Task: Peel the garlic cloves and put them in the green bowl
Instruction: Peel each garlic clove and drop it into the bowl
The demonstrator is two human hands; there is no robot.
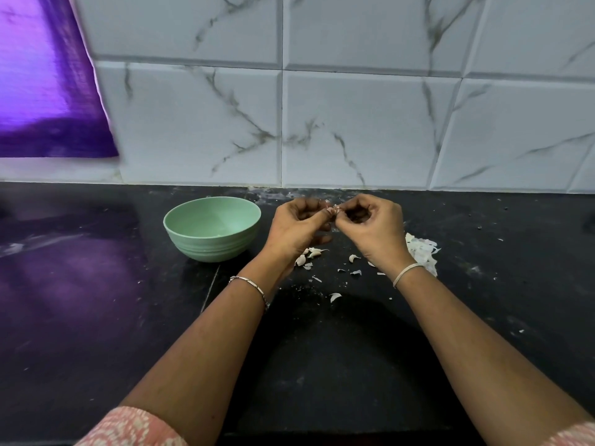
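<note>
A green bowl [211, 228] stands on the black counter, left of my hands. My left hand [297, 228] and my right hand [373, 226] meet above the counter, and the fingertips of both pinch one small garlic clove [334, 208] between them. The clove is mostly hidden by my fingers. Several loose garlic cloves [309, 255] lie on the counter below my left hand, and one more clove [353, 258] lies nearer my right wrist. What the bowl holds is hard to tell.
A heap of white garlic skins [421, 251] lies right of my right wrist, with small scraps [335, 296] scattered nearer me. The black counter [96, 284] ends at a marble-tiled wall [354, 123]. A purple sheet [42, 91] hangs at the upper left.
</note>
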